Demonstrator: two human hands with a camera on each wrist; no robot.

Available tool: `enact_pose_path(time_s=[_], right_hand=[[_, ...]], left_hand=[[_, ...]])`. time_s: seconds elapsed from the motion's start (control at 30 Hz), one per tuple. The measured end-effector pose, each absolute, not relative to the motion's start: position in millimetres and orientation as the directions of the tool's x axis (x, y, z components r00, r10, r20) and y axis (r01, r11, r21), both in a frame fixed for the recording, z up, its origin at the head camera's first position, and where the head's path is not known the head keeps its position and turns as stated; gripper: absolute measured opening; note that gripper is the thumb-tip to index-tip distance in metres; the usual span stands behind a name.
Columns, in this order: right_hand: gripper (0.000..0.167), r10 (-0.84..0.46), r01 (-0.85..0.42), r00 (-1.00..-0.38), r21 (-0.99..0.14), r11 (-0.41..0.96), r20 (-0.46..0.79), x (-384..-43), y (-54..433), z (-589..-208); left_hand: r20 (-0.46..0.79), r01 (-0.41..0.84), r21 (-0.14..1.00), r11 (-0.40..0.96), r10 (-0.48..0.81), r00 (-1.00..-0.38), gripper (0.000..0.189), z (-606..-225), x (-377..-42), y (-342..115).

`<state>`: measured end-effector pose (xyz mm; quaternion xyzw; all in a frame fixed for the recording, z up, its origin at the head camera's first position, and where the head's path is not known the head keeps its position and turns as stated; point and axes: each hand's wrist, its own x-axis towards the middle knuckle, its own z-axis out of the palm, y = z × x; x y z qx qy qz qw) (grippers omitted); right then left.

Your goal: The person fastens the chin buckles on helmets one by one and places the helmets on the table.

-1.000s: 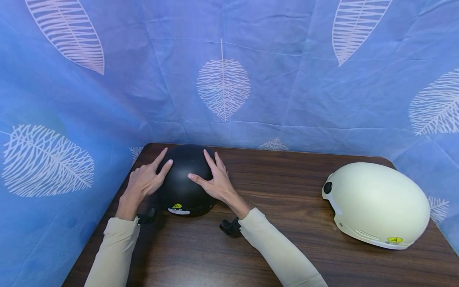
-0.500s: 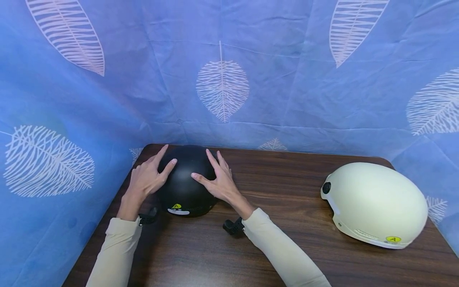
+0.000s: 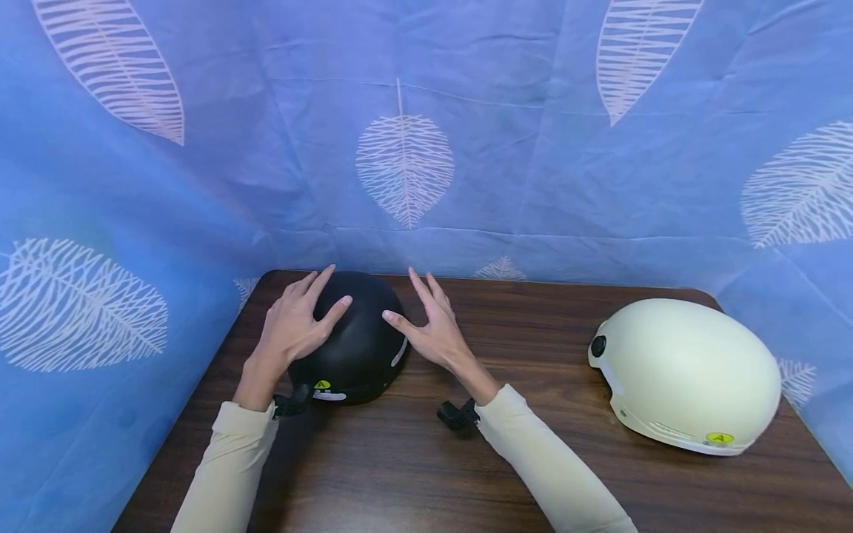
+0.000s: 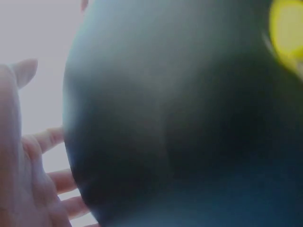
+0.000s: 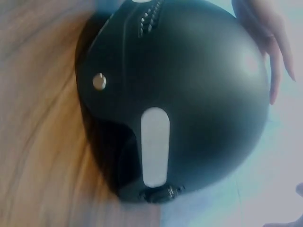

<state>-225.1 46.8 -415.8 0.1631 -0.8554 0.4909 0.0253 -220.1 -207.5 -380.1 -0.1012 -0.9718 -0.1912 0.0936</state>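
A matte black helmet point(image 3: 363, 340) sits at the table's back left, with a yellow sticker and pale strips low on its shell. My left hand point(image 3: 295, 323) is at the helmet's left side, fingers extended and thumb spread. In the left wrist view, the helmet's dark shell point(image 4: 165, 118) fills most of the picture; whether the fingers touch it I cannot tell. Just right of the helmet, my right hand point(image 3: 437, 331) hovers with fingers straight, apart from the shell. The right wrist view shows the helmet's white strip point(image 5: 155, 146) and a round rivet point(image 5: 99, 82).
A cream-white helmet point(image 3: 686, 370) rests on the right part of the dark wood table point(image 3: 426, 474). Behind and beside the table hangs a blue cloth point(image 3: 506, 163) printed with white leaves. Both wrists carry black cameras below the hands.
My right hand has come off the black helmet and moved right, showing a pale strip on its side. The left hand has shifted right across the shell. The head view has turned slightly.
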Motion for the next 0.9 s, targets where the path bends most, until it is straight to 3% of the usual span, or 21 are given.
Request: enact_pose_path(time_s=[0.9], right_hand=[[0.078, -0.189, -0.326, -0.945, -0.767, 0.552, 0.265, -218.4, 142.4, -394.3]], left_hand=[[0.308, 0.413, 0.387, 0.824, 0.307, -0.901, 0.077, -383.3, -229.6, -112.8]])
